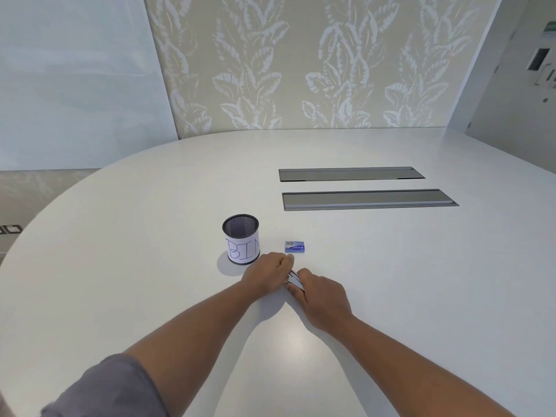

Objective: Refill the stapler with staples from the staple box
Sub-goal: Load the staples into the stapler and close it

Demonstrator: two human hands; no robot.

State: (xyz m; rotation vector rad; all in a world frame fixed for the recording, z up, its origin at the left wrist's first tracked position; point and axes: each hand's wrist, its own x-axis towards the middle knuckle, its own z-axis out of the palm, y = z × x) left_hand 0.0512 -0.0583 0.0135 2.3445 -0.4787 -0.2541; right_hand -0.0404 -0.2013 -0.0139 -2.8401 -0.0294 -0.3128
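On my white table [391, 281] stands a mesh cup [240, 238] labelled "BIN"; two grey cable hatches [368, 200] lie beyond.

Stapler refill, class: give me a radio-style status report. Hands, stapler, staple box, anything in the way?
Left hand and right hand both gripping stapler on table. Staple box just beyond, untouched, looks closed. Mesh cup labelled BIN beside left hand, not blocking.

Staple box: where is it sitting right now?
In the head view the staple box lies on the white table, just right of the mesh cup marked BIN and just beyond both hands, untouched.
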